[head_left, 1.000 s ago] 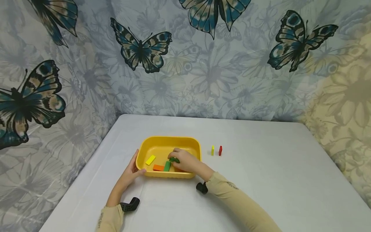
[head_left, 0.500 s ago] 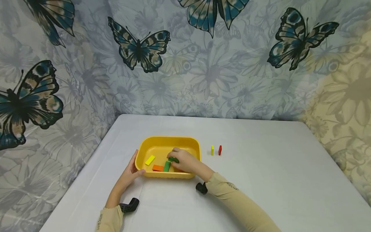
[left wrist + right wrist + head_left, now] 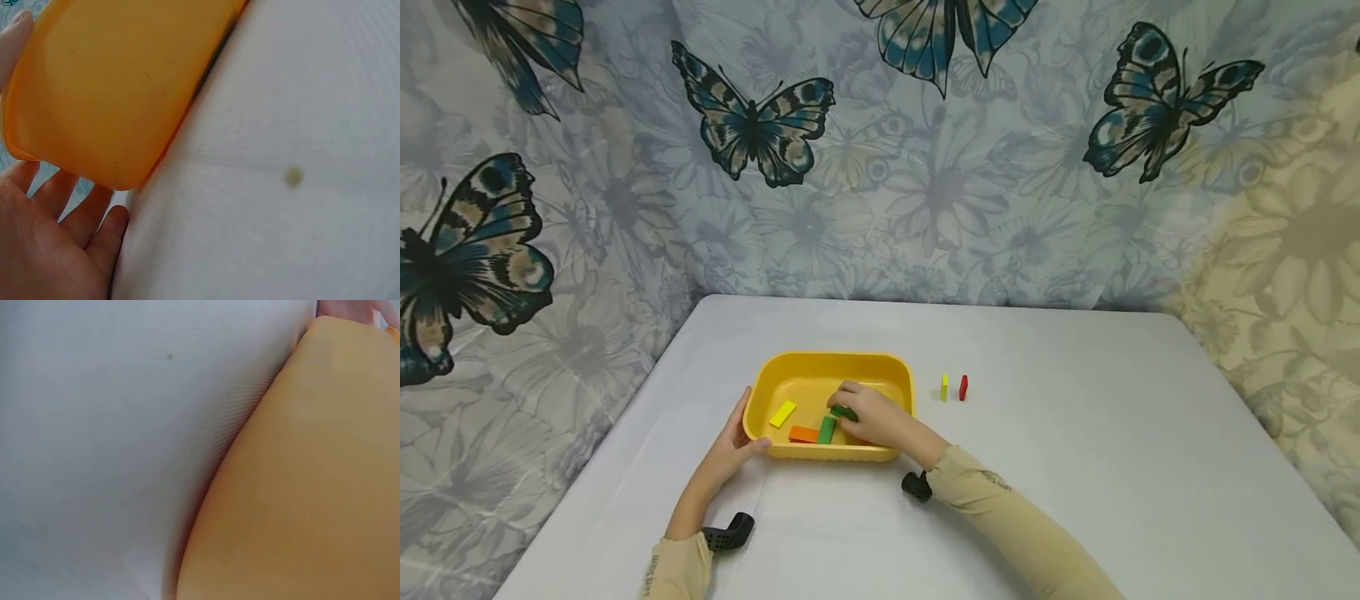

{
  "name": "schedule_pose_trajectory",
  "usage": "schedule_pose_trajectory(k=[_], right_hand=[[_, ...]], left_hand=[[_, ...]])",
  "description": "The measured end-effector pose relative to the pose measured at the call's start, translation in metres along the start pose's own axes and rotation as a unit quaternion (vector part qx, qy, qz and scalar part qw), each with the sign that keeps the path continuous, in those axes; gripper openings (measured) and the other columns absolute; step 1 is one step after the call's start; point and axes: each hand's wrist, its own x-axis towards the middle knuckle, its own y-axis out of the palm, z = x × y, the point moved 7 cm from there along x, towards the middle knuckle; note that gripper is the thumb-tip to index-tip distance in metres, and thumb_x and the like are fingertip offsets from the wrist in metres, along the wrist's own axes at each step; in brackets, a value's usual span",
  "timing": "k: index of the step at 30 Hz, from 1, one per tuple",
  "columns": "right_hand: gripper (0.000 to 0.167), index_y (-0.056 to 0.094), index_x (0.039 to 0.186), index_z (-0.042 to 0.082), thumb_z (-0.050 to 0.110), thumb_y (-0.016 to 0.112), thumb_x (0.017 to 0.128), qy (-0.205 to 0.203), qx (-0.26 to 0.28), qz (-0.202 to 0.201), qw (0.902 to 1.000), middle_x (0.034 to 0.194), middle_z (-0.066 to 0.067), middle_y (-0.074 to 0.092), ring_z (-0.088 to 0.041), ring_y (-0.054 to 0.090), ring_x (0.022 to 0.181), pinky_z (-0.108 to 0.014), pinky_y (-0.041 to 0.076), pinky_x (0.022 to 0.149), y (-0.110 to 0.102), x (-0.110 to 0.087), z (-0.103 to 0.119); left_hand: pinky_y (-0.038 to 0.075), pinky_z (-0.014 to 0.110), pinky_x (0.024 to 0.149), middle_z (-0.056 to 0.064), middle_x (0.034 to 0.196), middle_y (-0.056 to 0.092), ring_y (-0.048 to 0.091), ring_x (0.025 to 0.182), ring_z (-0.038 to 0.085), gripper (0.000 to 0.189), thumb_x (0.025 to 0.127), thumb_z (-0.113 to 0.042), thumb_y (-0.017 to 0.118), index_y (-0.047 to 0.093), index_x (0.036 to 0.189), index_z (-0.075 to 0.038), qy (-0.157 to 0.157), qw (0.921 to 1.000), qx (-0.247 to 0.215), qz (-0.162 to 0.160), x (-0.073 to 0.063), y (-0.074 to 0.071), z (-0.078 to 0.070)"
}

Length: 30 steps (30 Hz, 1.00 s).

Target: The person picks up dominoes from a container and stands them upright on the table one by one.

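Observation:
A yellow plastic tray rests on the white table. My left hand holds its left end, thumb over the rim and fingers against the outer wall; the left wrist view shows these fingers at the tray's corner. My right hand reaches inside and pinches a dark green block, its fingers partly covering it. Just beside it stands a lighter green block, next to an orange block. A yellow block lies farther left in the tray. In the right wrist view the tray wall hides the right hand.
To the right of the tray, a small yellow block and a red block stand upright on the table. Black wrist devices sit at both cuffs. A butterfly-patterned wall covering rises behind the table's far edge.

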Motion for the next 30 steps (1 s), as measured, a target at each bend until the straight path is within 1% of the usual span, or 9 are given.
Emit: schedule_pose_trajectory(k=[4, 7, 11, 14, 17, 20, 24, 28, 30], right_hand=[[0.022, 0.061, 0.105, 0.003, 0.004, 0.059, 0.083, -0.007, 0.011, -0.011, 0.9999, 0.100, -0.006, 0.055, -0.013, 0.053, 0.081, -0.017, 0.044, 0.072, -0.003, 0.003, 0.001], [0.022, 0.060, 0.105, 0.001, 0.002, 0.059, 0.083, -0.013, 0.060, -0.033, 0.9976, 0.100, -0.007, 0.056, -0.014, 0.054, 0.080, -0.020, 0.046, 0.070, -0.010, -0.001, 0.002], [0.025, 0.059, 0.104, 0.001, -0.003, 0.060, 0.080, -0.018, 0.143, -0.090, 0.9855, 0.100, -0.008, 0.058, -0.016, 0.056, 0.078, -0.026, 0.050, 0.066, -0.027, -0.015, 0.001], [0.026, 0.059, 0.105, 0.002, -0.004, 0.059, 0.079, -0.028, 0.169, -0.123, 0.9775, 0.101, -0.008, 0.058, -0.017, 0.057, 0.078, -0.029, 0.051, 0.065, -0.038, -0.023, -0.002], [0.026, 0.060, 0.105, 0.005, -0.004, 0.060, 0.080, -0.029, 0.167, -0.134, 0.9765, 0.101, -0.006, 0.058, -0.016, 0.056, 0.080, -0.028, 0.051, 0.065, -0.045, -0.029, -0.009], [0.026, 0.061, 0.102, 0.005, -0.008, 0.059, 0.080, -0.023, 0.162, -0.149, 0.9752, 0.099, -0.007, 0.057, -0.018, 0.056, 0.081, -0.028, 0.051, 0.065, -0.056, -0.039, -0.015], [0.027, 0.061, 0.097, 0.000, -0.016, 0.058, 0.075, -0.021, 0.166, -0.191, 0.9671, 0.096, -0.015, 0.057, -0.027, 0.057, 0.079, -0.034, 0.052, 0.062, -0.085, -0.054, -0.012], [0.025, 0.059, 0.094, -0.005, -0.019, 0.058, 0.074, -0.012, 0.161, -0.223, 0.9614, 0.094, -0.021, 0.055, -0.033, 0.057, 0.078, -0.036, 0.052, 0.061, -0.111, -0.069, -0.009], [0.025, 0.058, 0.093, -0.005, -0.020, 0.058, 0.074, -0.004, 0.158, -0.232, 0.9599, 0.094, -0.022, 0.056, -0.034, 0.058, 0.078, -0.036, 0.052, 0.061, -0.118, -0.076, -0.013]], left_hand=[[0.028, 0.014, 0.092, 0.009, 0.148, 0.002, 0.014, 0.130, 0.030, 0.084, 0.084, -0.006, 0.060, 0.001, 0.144, -0.010, 0.003, 1.0000, 0.001, -0.006, 0.002, -0.004, 0.002], [0.028, 0.011, 0.090, 0.009, 0.148, 0.002, 0.014, 0.131, 0.029, 0.084, 0.084, -0.005, 0.060, 0.002, 0.144, -0.009, 0.003, 0.9999, -0.007, -0.007, 0.002, -0.002, 0.005], [0.026, 0.011, 0.090, 0.010, 0.148, 0.002, 0.011, 0.131, 0.029, 0.083, 0.084, -0.006, 0.060, 0.002, 0.144, -0.009, 0.004, 1.0000, -0.003, -0.002, 0.000, 0.003, 0.008], [0.026, 0.011, 0.090, 0.010, 0.148, 0.004, 0.012, 0.131, 0.029, 0.083, 0.084, -0.006, 0.060, 0.004, 0.145, -0.011, 0.007, 0.9999, -0.001, -0.014, 0.000, 0.001, 0.006], [0.026, 0.011, 0.090, 0.010, 0.148, 0.005, 0.013, 0.131, 0.029, 0.083, 0.083, -0.004, 0.060, 0.005, 0.145, -0.012, 0.011, 0.9997, 0.000, -0.021, 0.001, -0.001, 0.004], [0.026, 0.012, 0.090, 0.011, 0.148, 0.003, 0.013, 0.131, 0.030, 0.083, 0.084, -0.003, 0.059, 0.003, 0.145, -0.012, 0.012, 0.9998, -0.003, -0.013, 0.004, 0.000, 0.004], [0.027, 0.013, 0.091, 0.010, 0.148, 0.003, 0.013, 0.131, 0.031, 0.083, 0.084, -0.004, 0.059, 0.003, 0.145, -0.010, 0.015, 0.9999, -0.004, -0.006, 0.005, 0.002, 0.004], [0.027, 0.012, 0.090, 0.013, 0.148, 0.003, 0.012, 0.130, 0.033, 0.082, 0.083, -0.002, 0.059, 0.004, 0.144, -0.008, 0.023, 0.9997, -0.003, -0.010, 0.001, 0.002, 0.003], [0.027, 0.012, 0.089, 0.014, 0.147, 0.003, 0.012, 0.130, 0.033, 0.083, 0.083, -0.002, 0.059, 0.004, 0.144, -0.007, 0.021, 0.9997, -0.001, -0.011, -0.002, 0.001, 0.003]])
